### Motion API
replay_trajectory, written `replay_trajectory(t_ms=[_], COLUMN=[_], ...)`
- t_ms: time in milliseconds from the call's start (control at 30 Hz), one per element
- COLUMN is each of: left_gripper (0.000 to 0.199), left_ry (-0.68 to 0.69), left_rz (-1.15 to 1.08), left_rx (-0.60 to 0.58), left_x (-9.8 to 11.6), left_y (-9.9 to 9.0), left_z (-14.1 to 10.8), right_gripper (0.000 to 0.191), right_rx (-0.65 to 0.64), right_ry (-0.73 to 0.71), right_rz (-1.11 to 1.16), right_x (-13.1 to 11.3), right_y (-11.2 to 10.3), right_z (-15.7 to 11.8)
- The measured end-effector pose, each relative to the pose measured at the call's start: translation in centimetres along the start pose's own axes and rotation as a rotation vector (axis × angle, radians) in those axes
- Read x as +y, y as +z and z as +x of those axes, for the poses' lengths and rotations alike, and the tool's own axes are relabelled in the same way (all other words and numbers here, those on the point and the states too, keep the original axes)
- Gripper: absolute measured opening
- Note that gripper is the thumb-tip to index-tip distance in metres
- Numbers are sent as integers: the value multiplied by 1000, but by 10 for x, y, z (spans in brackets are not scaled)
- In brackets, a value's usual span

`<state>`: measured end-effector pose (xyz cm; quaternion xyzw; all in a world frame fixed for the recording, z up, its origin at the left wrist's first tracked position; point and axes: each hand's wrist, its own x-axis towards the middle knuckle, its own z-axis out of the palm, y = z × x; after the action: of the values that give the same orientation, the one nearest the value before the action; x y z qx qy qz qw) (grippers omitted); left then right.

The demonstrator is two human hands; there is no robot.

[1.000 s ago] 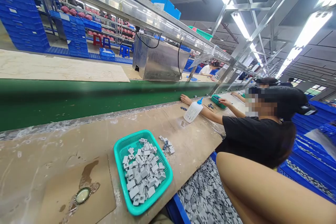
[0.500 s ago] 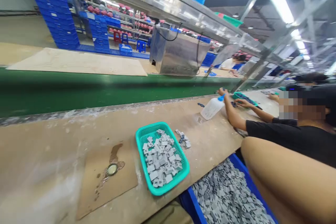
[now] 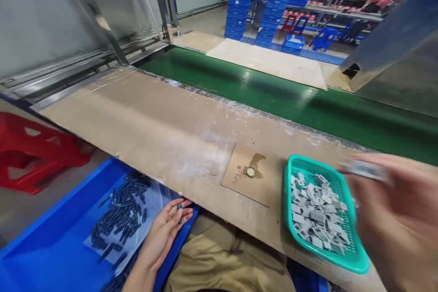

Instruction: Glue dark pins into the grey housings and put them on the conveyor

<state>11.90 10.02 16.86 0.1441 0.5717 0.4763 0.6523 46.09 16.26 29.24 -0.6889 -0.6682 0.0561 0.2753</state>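
My left hand [image 3: 167, 226] is over the near edge of the table, beside the blue bin [image 3: 41, 248]. Its fingers pinch a small dark blue plastic piece [image 3: 179, 208]. Long dark blue pieces [image 3: 119, 214] lie in that bin on a pale sheet. At the right, my right hand [image 3: 400, 210] is blurred by motion, with a grey plastic block [image 3: 366, 169] between its fingers. It hovers by the right rim of a green basket [image 3: 290, 200], which holds many similar grey blocks [image 3: 318, 214].
A cardboard square [image 3: 236, 169] bears a small round cap-like dish [image 3: 251, 172] amid wet stains. Behind the tabletop [image 3: 143, 114] runs a green conveyor belt [image 3: 219, 73]. A red stool [image 3: 37, 155] stands at the left, and a metal box [image 3: 404, 64] at the far right.
The view has swung left, bringing the blue bin of dark pieces and both hands into sight. A small dark piece is now in my left hand, a grey block in my right.
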Motion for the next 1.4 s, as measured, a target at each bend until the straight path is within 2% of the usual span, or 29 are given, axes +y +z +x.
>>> replay_trajectory(t_ms=[33,133,233,333,467,533,633,767,900,967,1067,1200,1300,1400], left_gripper=[53,40,27,30,32,22,19,33,25,25,27,29,29,28], left_ry=[-21,-48,-56,-66,-79,-106,-155,-267,-342,-340,-237,-13,96,151], left_rz=[-31,-134,-264,-347,-374,-371,-380,-429,-475,-491,-442,-337,-278,-259], left_rx=[-8,32,92,39,-65,-116,-172,-235,-305,-326,-290,-230,-201,-176], left_x=[1,-3,-10,-13,-8,-4,1,3,3,3,2,2,3,4], left_y=[-1,-7,-13,-7,12,22,35,48,62,71,87,110,124,133], left_z=[-7,-20,-26,-33,-43,-47,-49,-49,-48,-47,-41,-34,-32,-32], right_gripper=[39,26,23,21,17,16,16,18,19,19,26,33,30,28], right_rx=[-13,-142,-258,-300,-304,-287,-276,-304,-321,-311,-349,-519,-587,-596], right_ry=[-42,-181,-229,-234,-224,-209,-185,-180,-169,-118,91,380,454,464], right_rz=[60,231,236,206,160,150,146,141,156,196,406,803,942,965], right_x=[-8,-21,-21,-16,-12,-11,-10,-8,-8,-10,-17,-33,-42,-48], right_y=[6,34,62,79,88,89,90,91,92,89,78,58,46,41], right_z=[1,9,17,17,8,6,5,6,8,8,9,2,-9,-19])
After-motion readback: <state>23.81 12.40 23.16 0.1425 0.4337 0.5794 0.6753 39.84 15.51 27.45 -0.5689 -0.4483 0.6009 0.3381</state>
